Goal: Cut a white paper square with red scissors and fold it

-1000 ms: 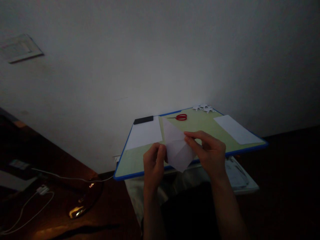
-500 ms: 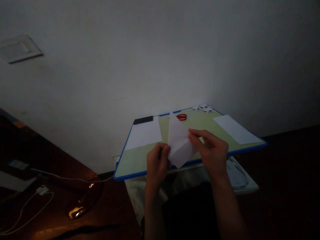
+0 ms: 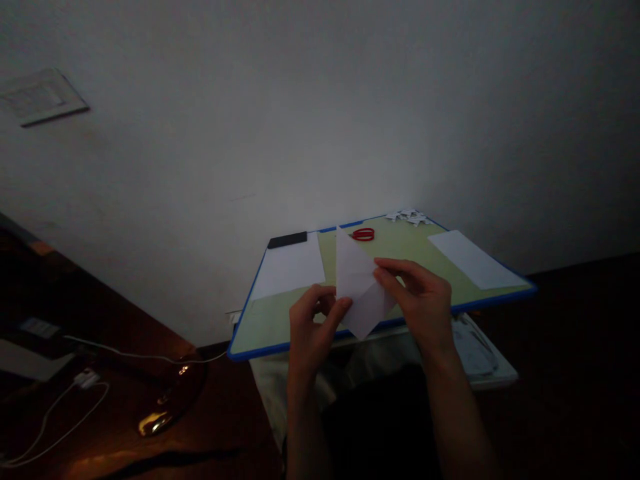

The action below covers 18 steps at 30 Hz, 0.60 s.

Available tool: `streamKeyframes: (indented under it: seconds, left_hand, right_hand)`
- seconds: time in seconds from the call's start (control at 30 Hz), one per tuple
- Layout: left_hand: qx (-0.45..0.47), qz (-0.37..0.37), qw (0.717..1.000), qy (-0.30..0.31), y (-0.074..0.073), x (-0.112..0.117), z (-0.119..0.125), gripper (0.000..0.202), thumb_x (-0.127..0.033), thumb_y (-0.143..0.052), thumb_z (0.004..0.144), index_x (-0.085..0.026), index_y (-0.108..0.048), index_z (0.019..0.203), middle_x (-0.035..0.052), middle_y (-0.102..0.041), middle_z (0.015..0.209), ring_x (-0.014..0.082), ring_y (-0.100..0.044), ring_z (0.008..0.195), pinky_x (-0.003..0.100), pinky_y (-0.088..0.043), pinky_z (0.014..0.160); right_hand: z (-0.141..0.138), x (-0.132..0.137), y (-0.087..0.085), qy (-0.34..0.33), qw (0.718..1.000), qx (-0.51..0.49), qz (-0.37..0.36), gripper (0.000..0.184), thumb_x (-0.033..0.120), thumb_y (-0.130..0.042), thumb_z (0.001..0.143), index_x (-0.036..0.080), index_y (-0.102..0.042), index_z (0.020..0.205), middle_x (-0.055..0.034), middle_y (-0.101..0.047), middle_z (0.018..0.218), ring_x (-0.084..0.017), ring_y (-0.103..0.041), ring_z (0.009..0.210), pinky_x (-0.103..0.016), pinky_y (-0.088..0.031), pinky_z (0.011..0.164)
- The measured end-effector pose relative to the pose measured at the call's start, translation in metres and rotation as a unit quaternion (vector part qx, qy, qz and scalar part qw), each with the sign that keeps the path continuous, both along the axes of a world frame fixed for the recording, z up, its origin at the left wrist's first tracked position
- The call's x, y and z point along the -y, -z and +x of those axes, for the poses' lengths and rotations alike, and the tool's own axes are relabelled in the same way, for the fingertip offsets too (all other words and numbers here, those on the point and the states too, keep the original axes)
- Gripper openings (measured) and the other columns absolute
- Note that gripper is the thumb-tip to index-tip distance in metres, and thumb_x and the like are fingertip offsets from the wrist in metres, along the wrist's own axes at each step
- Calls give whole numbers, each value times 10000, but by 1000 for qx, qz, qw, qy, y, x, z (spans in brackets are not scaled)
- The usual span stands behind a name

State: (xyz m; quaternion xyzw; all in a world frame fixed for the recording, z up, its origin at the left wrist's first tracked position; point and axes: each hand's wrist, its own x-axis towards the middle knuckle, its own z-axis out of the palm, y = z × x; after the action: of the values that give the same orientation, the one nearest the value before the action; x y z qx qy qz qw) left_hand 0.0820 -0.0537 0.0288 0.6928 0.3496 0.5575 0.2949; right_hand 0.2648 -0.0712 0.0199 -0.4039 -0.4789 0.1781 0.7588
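A folded white paper [image 3: 356,287] is held up between both hands, above the near edge of a green board with a blue rim [image 3: 260,351]. My left hand [image 3: 313,327] pinches the paper's lower left side with thumb and fingers. My right hand [image 3: 419,299] grips its right side, fingers curled over the fold. The paper's upper point stands upright and its lower point hangs over the board's edge.
On the board lie a white sheet [image 3: 291,267] at the left, another white sheet [image 3: 470,259] at the right, red scissors [image 3: 363,234], a black block [image 3: 287,239] and small paper cutouts [image 3: 407,215]. A white wall stands behind. A dark wooden surface with white cables [image 3: 75,393] lies at the left.
The paper has been turned more upright and folded narrower. My left hand's thumb has shifted out along the paper's lower edge; my right hand stays on the right side.
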Motion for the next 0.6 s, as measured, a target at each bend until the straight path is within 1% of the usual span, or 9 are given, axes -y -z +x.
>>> streamKeyframes:
  seconds: [0.07, 0.1, 0.17, 0.2, 0.27, 0.37, 0.47, 0.53, 0.6]
  left_hand:
    - [1, 7, 1000, -3, 0, 0, 1, 186, -348, -825, 863, -203, -752, 954, -22, -619, 734, 135, -600, 681, 234, -545, 624]
    - [5, 7, 1000, 0, 0, 0, 2, 248, -336, -832, 857, -214, -758, 1060, -20, -635, 774, 139, -618, 715, 234, -555, 640]
    - [14, 1, 1000, 14, 1, 1, 3, 493, -322, -853, 838, -245, -706, 1303, -2, -678, 884, 151, -655, 790, 235, -572, 651]
    - [15, -3, 1000, 21, 1, 1, 4, 587, -320, -857, 836, -257, -666, 1387, 8, -691, 928, 159, -669, 822, 239, -582, 658]
    - [15, -6, 1000, 22, 3, 1, 4, 669, -329, -845, 855, -268, -608, 1477, 26, -707, 984, 178, -690, 878, 268, -606, 702]
    - [12, -6, 1000, -11, 7, 1, 4, 645, -371, -801, 903, -270, -594, 1505, 76, -752, 1110, 224, -723, 992, 324, -621, 795]
    - [-6, 17, 999, -44, 8, 0, 2, 456, -419, -685, 991, -249, -683, 1414, 122, -772, 1235, 257, -739, 1062, 350, -607, 848]
    - [-12, 41, 996, -79, 8, -2, 2, 382, -431, -551, 1065, -220, -731, 1328, 126, -795, 1192, 250, -751, 1021, 346, -596, 842]
    - [-8, 57, 990, -131, 8, -4, 2, 403, -429, -463, 1101, -195, -742, 1273, 121, -812, 1128, 241, -759, 976, 337, -587, 821]
  right_hand:
    - [-1, 1, -1, -4, 1000, -5, -2, 129, 275, -835, 877, 302, -855, 1002, -17, -841, 963, -217, -765, 880, -378, -598, 827]
    - [-2, 1, -1, -6, 1000, -9, -4, 130, 277, -837, 877, 306, -855, 1003, -15, -841, 964, -214, -764, 881, -372, -596, 823]
    - [-4, 1, -1, -14, 1000, -16, -9, 130, 292, -842, 877, 309, -857, 1005, -16, -843, 975, -215, -764, 886, -366, -595, 812]
    - [-4, 1, -2, -20, 1000, -18, -10, 134, 301, -844, 876, 308, -858, 1009, -20, -844, 986, -218, -765, 892, -366, -596, 812]
    - [-5, 1, -2, -42, 999, -16, -11, 153, 313, -846, 877, 307, -859, 1030, -29, -844, 1024, -225, -765, 917, -372, -597, 825]
    - [-4, 2, -3, -79, 997, 3, -2, 219, 310, -848, 876, 313, -852, 1095, -37, -835, 1078, -226, -751, 955, -374, -590, 844]
    - [-3, 2, -1, -90, 996, 18, 4, 254, 285, -846, 879, 321, -840, 1130, -29, -823, 1082, -214, -731, 956, -366, -577, 849]
    - [-2, 2, 1, -86, 996, 29, 6, 246, 256, -833, 889, 322, -835, 1126, -20, -814, 1061, -202, -718, 937, -361, -566, 848]
    - [0, 2, 2, -87, 995, 52, 12, 284, 223, -810, 903, 329, -817, 1165, -15, -799, 1076, -191, -701, 920, -363, -557, 857]
